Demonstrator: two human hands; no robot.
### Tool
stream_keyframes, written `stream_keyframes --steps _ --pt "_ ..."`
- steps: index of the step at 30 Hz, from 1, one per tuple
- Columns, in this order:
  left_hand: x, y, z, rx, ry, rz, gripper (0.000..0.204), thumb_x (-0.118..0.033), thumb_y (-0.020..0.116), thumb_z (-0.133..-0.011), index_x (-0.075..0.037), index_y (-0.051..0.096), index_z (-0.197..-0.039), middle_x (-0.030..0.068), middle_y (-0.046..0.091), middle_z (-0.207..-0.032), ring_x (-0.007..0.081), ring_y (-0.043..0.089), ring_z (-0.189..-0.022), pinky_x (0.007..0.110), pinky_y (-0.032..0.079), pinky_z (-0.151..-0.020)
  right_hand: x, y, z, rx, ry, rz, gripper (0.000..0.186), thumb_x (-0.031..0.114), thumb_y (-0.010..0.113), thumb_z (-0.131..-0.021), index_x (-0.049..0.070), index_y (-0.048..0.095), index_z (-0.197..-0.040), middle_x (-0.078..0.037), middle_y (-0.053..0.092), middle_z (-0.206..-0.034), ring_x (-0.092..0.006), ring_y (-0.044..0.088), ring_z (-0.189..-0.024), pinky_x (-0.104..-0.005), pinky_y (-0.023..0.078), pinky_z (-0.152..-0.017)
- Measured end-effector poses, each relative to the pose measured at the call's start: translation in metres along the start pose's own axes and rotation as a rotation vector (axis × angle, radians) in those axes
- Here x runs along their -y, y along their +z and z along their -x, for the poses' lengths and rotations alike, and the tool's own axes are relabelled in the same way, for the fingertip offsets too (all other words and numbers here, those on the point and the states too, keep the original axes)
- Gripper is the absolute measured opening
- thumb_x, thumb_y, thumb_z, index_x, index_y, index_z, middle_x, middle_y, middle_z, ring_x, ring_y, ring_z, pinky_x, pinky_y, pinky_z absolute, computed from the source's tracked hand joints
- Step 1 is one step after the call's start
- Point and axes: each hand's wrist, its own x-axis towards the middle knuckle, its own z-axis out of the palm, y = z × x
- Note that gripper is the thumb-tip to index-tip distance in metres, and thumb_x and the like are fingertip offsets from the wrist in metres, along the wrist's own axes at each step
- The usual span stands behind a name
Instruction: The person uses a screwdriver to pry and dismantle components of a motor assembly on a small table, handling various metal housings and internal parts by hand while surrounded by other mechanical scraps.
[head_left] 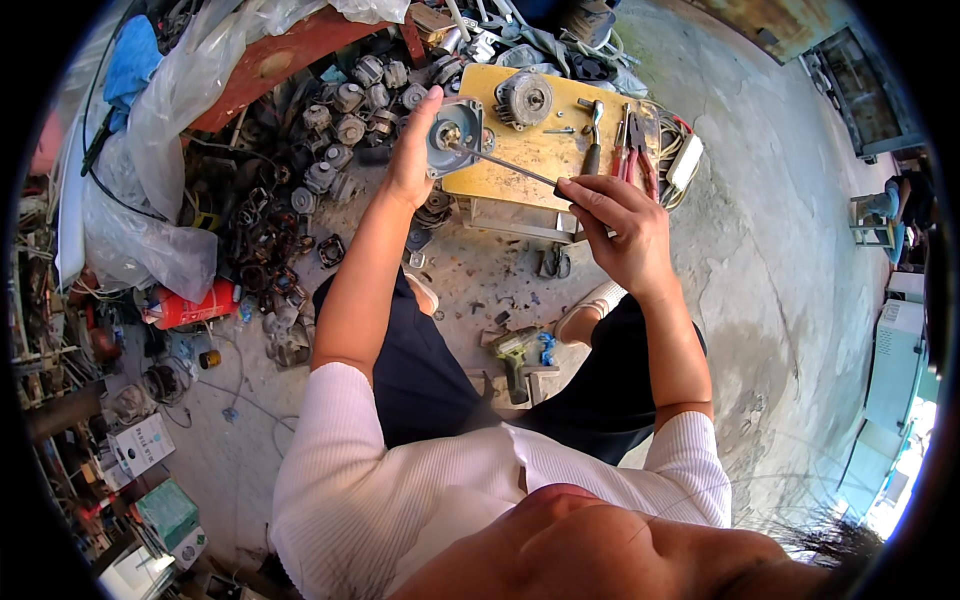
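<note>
My left hand point(410, 150) is closed on the edge of a grey-blue metal motor end cover point(441, 165), holding it tilted up at the left end of a low yellow table point(545, 160). In my right hand point(625, 225) is a screwdriver point(510, 168); its long thin shaft points left, and its tip meets the hub at the middle of the cover. Most of the screwdriver's handle is hidden by my fingers. On the table stand a round motor part point(524, 98), a ratchet wrench point(594, 135) with a black handle, and red-handled pliers point(640, 155).
A heap of old motors point(350, 130) covers the floor to the left, beside plastic sheeting point(150, 210) and a red cylinder point(195, 304). A green cordless drill point(513, 355) lies between my feet. Past the table's right edge are coiled cables and a white power strip point(684, 162).
</note>
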Motion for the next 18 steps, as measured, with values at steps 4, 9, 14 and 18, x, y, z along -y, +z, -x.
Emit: stream_keyframes --steps 4,9,14,18 --pt "-0.003 0.003 0.001 -0.007 -0.054 -0.049 0.059 -0.052 0.045 -0.098 0.001 0.06 -0.118 0.0111 0.069 -0.099 0.021 0.07 -0.089 0.037 0.059 -0.075 -0.004 0.006 0.003 -0.062 -0.056 0.086 0.031 0.003 0.07 -0.08 0.016 0.073 -0.108 -0.002 0.07 -0.098 -0.0209 0.067 -0.078 -0.0325 0.053 -0.064" --pt "0.005 0.004 0.001 0.008 0.017 -0.129 0.057 -0.051 0.045 -0.098 0.0 0.059 -0.119 0.0098 0.068 -0.099 0.0196 0.069 -0.089 0.036 0.059 -0.076 -0.003 0.011 0.005 -0.071 -0.011 0.057 0.031 0.004 0.069 -0.081 0.015 0.072 -0.11 -0.003 0.07 -0.096 -0.0231 0.066 -0.076 -0.0338 0.053 -0.064" --pt "0.003 0.003 0.002 0.037 0.121 -0.139 0.056 -0.05 0.043 -0.1 -0.001 0.059 -0.121 0.0097 0.068 -0.099 0.0185 0.068 -0.092 0.035 0.058 -0.079 0.006 0.009 0.009 0.048 0.141 -0.162 0.032 0.002 0.069 -0.082 0.01 0.071 -0.113 -0.007 0.069 -0.096 -0.028 0.067 -0.076 -0.0352 0.054 -0.066" --pt "-0.001 0.002 0.003 0.016 0.123 -0.113 0.052 -0.047 0.048 -0.098 -0.001 0.062 -0.117 0.0078 0.068 -0.094 0.014 0.065 -0.083 0.029 0.053 -0.077 0.003 0.004 0.007 0.031 0.169 -0.254 0.033 -0.001 0.069 -0.081 0.006 0.071 -0.113 -0.012 0.069 -0.096 -0.0283 0.068 -0.078 -0.0348 0.054 -0.068"
